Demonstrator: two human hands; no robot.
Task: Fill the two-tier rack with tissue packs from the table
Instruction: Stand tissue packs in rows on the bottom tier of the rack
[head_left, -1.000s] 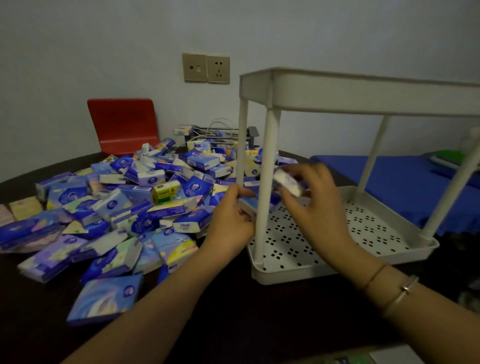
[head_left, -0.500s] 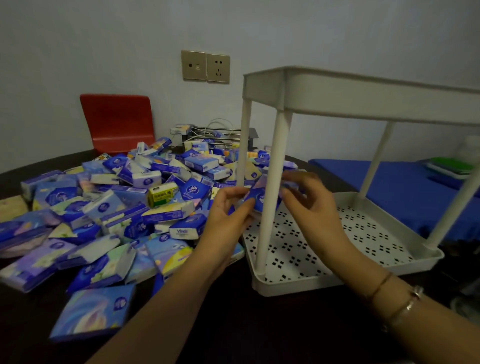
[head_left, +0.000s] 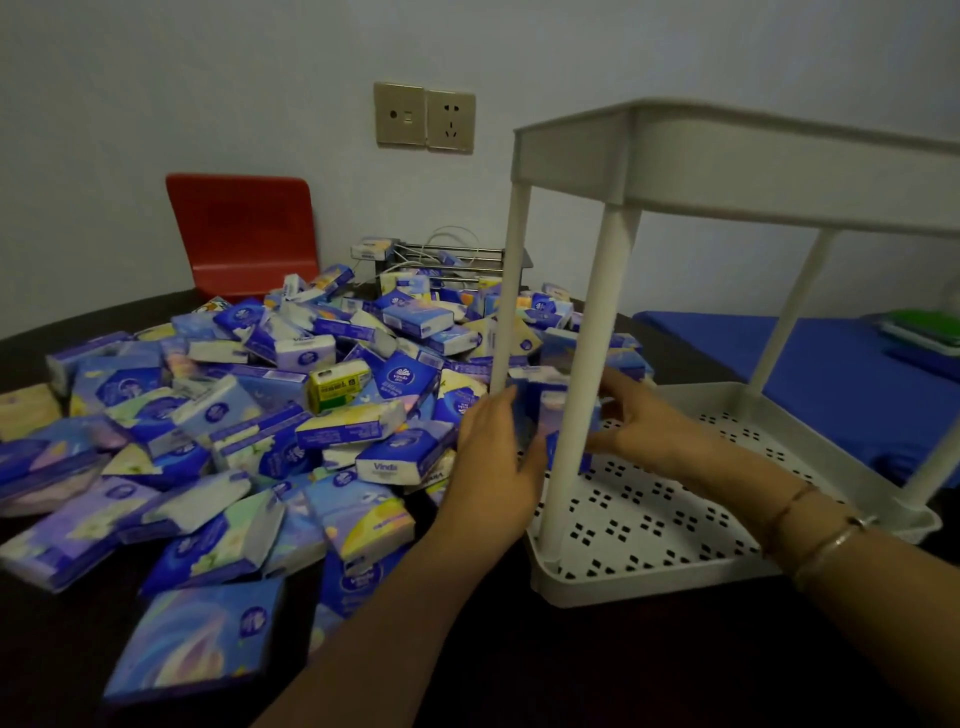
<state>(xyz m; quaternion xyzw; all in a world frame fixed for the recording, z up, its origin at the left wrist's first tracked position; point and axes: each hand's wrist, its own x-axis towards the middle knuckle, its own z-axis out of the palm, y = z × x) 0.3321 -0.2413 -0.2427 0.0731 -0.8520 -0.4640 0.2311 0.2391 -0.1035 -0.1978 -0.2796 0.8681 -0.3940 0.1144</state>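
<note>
- At the lower tier's (head_left: 675, 525) left-back corner, both hands set tissue packs (head_left: 558, 410) upright on the perforated floor, partly hidden behind the front post (head_left: 582, 374).
- Left hand (head_left: 493, 467): fingers straight and pressed together, flat against the left side of the standing packs.
- Right hand (head_left: 639, 426): fingers curled on the packs' right side, seemingly pinching them; the exact hold is blurred.
- Step: first placement into the rack; judged very early, since the rest of the lower tier is bare and the upper tier's (head_left: 753, 171) inside can't be seen.
- Next move likely needs letting go without tipping the packs, then reaching left to the pile (head_left: 270, 426) for more.
- Packs look small, soft-wrapped, mostly blue and white, some yellow; likely light and prone to toppling on edge.
- Pile lies heaped on the dark table (head_left: 571, 670), just beside the rack's left edge.
</note>
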